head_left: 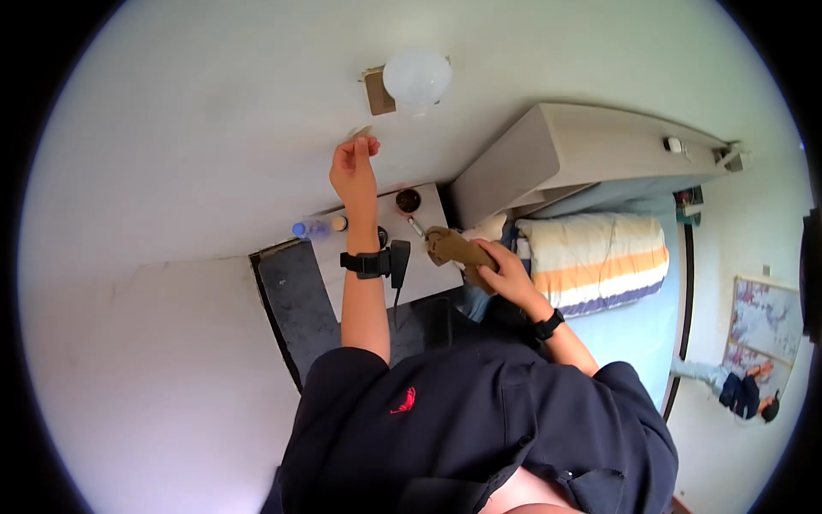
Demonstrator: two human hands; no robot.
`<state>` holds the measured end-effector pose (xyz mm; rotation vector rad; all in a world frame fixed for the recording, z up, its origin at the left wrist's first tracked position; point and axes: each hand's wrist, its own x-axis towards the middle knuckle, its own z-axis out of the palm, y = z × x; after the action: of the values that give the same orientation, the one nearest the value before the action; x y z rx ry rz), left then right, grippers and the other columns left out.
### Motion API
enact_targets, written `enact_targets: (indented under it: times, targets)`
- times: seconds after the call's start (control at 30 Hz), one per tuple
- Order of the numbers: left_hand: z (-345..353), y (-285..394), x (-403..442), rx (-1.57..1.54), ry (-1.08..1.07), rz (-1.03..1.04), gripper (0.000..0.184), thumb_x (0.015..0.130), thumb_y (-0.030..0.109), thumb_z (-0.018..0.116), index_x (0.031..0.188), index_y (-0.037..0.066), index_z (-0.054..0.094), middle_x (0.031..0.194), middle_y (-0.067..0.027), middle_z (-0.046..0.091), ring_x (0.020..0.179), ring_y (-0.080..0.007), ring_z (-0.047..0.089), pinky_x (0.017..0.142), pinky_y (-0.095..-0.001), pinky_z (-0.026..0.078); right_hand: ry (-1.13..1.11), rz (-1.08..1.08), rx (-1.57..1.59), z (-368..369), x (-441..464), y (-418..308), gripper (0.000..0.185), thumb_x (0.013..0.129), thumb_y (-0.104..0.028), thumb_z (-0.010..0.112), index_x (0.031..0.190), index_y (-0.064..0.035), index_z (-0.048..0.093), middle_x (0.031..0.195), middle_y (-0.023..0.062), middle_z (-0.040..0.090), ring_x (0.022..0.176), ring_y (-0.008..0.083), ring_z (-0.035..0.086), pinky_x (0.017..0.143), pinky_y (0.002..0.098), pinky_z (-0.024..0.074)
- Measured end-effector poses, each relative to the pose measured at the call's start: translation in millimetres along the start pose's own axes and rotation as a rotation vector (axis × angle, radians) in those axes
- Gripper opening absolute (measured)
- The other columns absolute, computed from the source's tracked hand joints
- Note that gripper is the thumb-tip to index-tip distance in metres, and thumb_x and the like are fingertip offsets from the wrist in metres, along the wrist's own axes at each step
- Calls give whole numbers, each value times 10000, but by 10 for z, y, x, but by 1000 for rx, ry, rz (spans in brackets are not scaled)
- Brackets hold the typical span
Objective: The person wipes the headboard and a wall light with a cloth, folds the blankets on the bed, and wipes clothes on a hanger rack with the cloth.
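My left hand [353, 164] is raised against the pale wall [214, 154], its fingers closed together. A small pale flap [360, 132] shows at the fingertips; I cannot make out whether it is paper, tape or peeling wall. Just above it are a round white lamp [417, 79] and a brown square patch [379, 92]. Lower and to the right, my right hand [511, 281] grips a folded brown cloth [454, 247], held over the edge of a white tabletop [338, 283].
On the tabletop are a clear bottle [312, 229] with a blue cap and a dark-filled cup [408, 200]. A wooden headboard [591, 146] borders a bed with a striped quilt [599, 261]. Another person [743, 390] is at the far right, near wall pictures [765, 317].
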<state>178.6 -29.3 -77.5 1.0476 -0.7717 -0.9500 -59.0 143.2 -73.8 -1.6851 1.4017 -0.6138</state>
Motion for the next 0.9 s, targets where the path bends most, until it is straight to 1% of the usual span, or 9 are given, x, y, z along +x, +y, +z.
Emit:
enact_targets:
  times: [0.17,0.23,0.3,0.4,0.5,0.6,0.83,0.87,0.9]
  targets:
    - [112,-1,-771,414,-418,-244,386,956,290,433,782,-8,607,741,-84,642,677,-113,564,636,-233,443,53,-41,-39,-319,-152,367,437,760,-155,545,1170,-8,504,1077,186,561,1023,329,542,878,354,429]
    - [-120,-545,-1116,-54,-585,-449,465,969,346,367,812,-10,621,744,-73,644,631,-133,563,588,-244,437,76,-104,-37,-525,-189,407,423,751,-153,562,1149,-16,520,1038,179,564,970,343,554,839,366,447]
    - [141,-602,-1639,314,-434,-510,523,969,403,310,905,-26,602,756,-78,633,608,-143,576,555,-243,446,40,-193,-51,-789,-228,358,422,747,-155,574,1152,-45,524,1006,170,562,920,347,561,803,369,457]
    - [542,-567,-2039,472,-581,-278,420,943,366,425,993,-29,560,767,-62,615,626,-136,578,561,-248,457,-90,-273,-53,-1219,-223,333,447,754,-164,583,1187,-86,507,1031,166,540,921,333,551,784,355,457]
    - [940,-228,-2083,360,-726,-661,333,825,267,655,1034,28,552,781,1,598,632,-106,551,587,-254,452,-201,-312,22,-1612,-245,302,472,763,-118,583,1220,-74,475,1141,172,473,1006,324,504,826,358,443]
    - [1305,71,-2036,802,-780,-354,227,777,224,663,851,33,565,877,-53,596,749,-161,566,667,-288,460,-156,-395,73,-2108,-304,479,513,754,-123,617,1241,-84,463,1111,178,499,956,311,522,836,369,437]
    - [2049,251,-2209,768,-1263,570,153,671,117,573,709,21,460,979,-110,518,975,-225,483,800,-329,412,158,-595,-212,-2709,-586,753,293,604,-55,699,884,-45,611,763,78,578,792,268,541,698,365,438]
    - [2132,249,-2193,770,-1272,571,153,671,117,573,709,21,460,979,-110,518,975,-225,483,800,-329,412,197,-725,-185,-2754,-601,714,300,600,-47,690,887,-48,603,763,81,572,777,268,541,692,369,436]
    - [2211,267,-2177,828,-1282,70,169,678,131,568,758,19,469,932,-98,510,917,-196,492,768,-316,416,145,-676,-131,-2799,-624,712,303,612,-34,669,902,-62,586,759,81,558,744,283,559,640,373,451]
